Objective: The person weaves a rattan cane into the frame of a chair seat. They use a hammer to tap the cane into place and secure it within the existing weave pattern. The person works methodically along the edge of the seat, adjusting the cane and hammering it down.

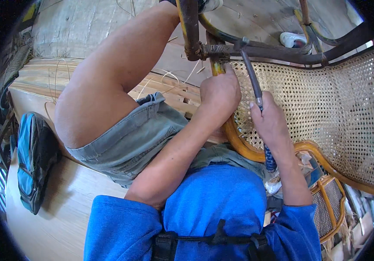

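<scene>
My right hand [271, 119] is closed round a hammer [253, 79] with a dark metal shaft and a blue lower grip. Its head is up at the dark joint of a rattan chair frame [239, 147]; whether it touches cannot be made out. Just below that joint, my left hand [222, 90] is wrapped round a yellow-brown pole of the frame. Several of its fingers are hidden behind the hand. A woven cane panel [309, 100] fills the frame on the right, bordered by a curved, glossy rattan edge.
A blue-and-black backpack [32, 161] lies on a pale wooden bench [71, 191] to the left. At lower right is a smaller cane-woven piece [327, 204] among scraps. Thin cane strips lie near my bent leg [104, 82]. A white shoe [292, 39] shows beyond the frame.
</scene>
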A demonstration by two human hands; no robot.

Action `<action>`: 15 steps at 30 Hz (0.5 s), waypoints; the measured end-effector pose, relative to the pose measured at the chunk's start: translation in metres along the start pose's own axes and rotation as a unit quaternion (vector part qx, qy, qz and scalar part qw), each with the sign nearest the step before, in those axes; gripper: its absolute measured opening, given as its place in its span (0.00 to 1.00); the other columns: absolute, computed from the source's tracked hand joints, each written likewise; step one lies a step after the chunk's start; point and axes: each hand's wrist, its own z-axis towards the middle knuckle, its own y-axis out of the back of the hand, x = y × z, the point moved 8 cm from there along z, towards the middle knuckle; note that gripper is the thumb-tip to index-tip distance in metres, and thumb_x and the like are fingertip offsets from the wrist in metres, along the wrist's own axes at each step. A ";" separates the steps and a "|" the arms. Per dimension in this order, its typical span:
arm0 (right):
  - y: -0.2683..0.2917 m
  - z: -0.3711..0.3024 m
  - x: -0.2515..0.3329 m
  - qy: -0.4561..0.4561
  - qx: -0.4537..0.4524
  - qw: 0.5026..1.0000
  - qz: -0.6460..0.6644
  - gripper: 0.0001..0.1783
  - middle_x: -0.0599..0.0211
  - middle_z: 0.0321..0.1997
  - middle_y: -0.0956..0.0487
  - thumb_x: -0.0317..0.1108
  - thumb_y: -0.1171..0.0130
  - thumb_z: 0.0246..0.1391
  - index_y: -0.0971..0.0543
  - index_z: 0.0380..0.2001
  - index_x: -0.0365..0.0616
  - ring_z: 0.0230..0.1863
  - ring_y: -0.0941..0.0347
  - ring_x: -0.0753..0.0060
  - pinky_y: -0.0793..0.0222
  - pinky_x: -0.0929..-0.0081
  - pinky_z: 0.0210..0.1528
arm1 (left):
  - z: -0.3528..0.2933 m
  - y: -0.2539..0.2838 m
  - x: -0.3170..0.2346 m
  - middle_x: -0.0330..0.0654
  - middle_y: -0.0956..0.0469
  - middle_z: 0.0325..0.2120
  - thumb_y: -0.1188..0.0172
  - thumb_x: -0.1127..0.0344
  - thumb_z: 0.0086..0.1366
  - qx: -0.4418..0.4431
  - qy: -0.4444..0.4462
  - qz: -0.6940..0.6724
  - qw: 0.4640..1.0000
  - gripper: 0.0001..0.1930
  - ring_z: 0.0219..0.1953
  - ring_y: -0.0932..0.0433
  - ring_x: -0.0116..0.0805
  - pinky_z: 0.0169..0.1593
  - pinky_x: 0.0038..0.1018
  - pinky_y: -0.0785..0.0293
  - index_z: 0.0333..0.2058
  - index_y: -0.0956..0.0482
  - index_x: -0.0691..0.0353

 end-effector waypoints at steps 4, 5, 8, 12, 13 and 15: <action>-0.008 0.006 -0.007 0.017 0.006 0.998 -0.052 0.14 0.40 0.25 0.24 0.38 0.51 0.57 0.33 0.35 0.36 0.29 0.26 0.37 0.32 0.47 0.34 | -0.002 0.002 0.001 0.54 0.21 0.21 0.50 0.70 0.56 -0.016 -0.008 -0.018 1.000 0.13 0.25 0.19 0.52 0.29 0.43 0.22 0.40 0.30 0.67; -0.008 0.006 -0.008 0.028 -0.005 0.999 -0.034 0.14 0.40 0.25 0.24 0.37 0.51 0.56 0.33 0.35 0.36 0.29 0.26 0.38 0.32 0.48 0.33 | 0.000 0.004 0.000 0.54 0.21 0.21 0.50 0.70 0.56 -0.016 -0.013 -0.016 1.000 0.13 0.25 0.19 0.52 0.29 0.43 0.22 0.41 0.30 0.67; 0.000 -0.001 -0.007 -0.020 -0.005 1.000 0.011 0.14 0.41 0.25 0.24 0.38 0.51 0.57 0.33 0.36 0.35 0.28 0.26 0.38 0.32 0.48 0.32 | 0.000 -0.002 0.001 0.54 0.21 0.21 0.50 0.70 0.57 -0.006 -0.015 -0.011 1.000 0.14 0.25 0.19 0.52 0.29 0.43 0.22 0.42 0.30 0.68; 0.017 -0.010 0.003 -0.018 -0.039 0.998 0.042 0.14 0.42 0.24 0.24 0.39 0.50 0.57 0.34 0.35 0.36 0.28 0.26 0.38 0.33 0.48 0.31 | -0.001 0.001 -0.001 0.55 0.22 0.20 0.50 0.69 0.56 -0.002 -0.009 -0.005 1.000 0.13 0.25 0.19 0.52 0.28 0.42 0.22 0.41 0.30 0.67; 0.017 -0.009 0.002 -0.009 -0.046 0.998 0.037 0.14 0.42 0.24 0.25 0.39 0.50 0.57 0.34 0.34 0.36 0.28 0.26 0.38 0.33 0.48 0.31 | -0.002 0.001 0.000 0.55 0.22 0.20 0.50 0.69 0.56 -0.002 -0.006 -0.004 1.000 0.13 0.25 0.19 0.52 0.28 0.42 0.22 0.40 0.30 0.67; 0.012 -0.006 -0.004 0.001 -0.043 0.999 0.012 0.14 0.43 0.23 0.25 0.39 0.50 0.57 0.34 0.33 0.37 0.28 0.26 0.38 0.33 0.48 0.31 | 0.000 0.002 0.000 0.55 0.22 0.20 0.50 0.70 0.56 -0.007 -0.005 -0.005 1.000 0.12 0.26 0.19 0.52 0.28 0.42 0.22 0.40 0.30 0.67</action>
